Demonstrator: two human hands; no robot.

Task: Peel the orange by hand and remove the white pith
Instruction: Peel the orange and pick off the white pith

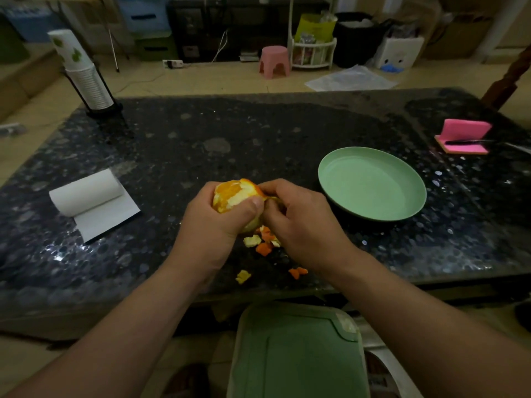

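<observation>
The tabletop (230, 133) is dark speckled stone with a glossy sheen. At its far left corner a stack of cups (86, 79) stands in a black holder. A paper roll (89, 193), partly unrolled, lies at the left. A green plate (370, 149) sits right of centre, and a pink pad (465, 133) with a pen (465, 141) across it lies near the far right edge. Beyond the tabletop is a tan floor (215, 79) with a pink stool (273, 61), a white rack (313, 53) and a clear plastic sheet (350, 79). Drawers and boxes line the wall, too dim to make out. Below the near edge is a green plastic thing (293, 354) of unclear kind.

Both forearms reach in from below and meet just above the tabletop's near middle. The left hand (212, 214) wraps the orange (232, 193) from the left, fingers behind and thumb pressed across the front. The right hand (298, 222) is curled against the fruit's right side, fingertips pinching the rind (260, 191) that is left there.

The orange is held between the hands, left of the plate and apart from it. Its top and front are mostly stripped, showing bright flesh streaked with patches of white pith. A band of orange rind shows at the right edge. Scraps (263, 239) of peel, some orange side up and some pale, lie on the tabletop under and just in front of the hands.
</observation>
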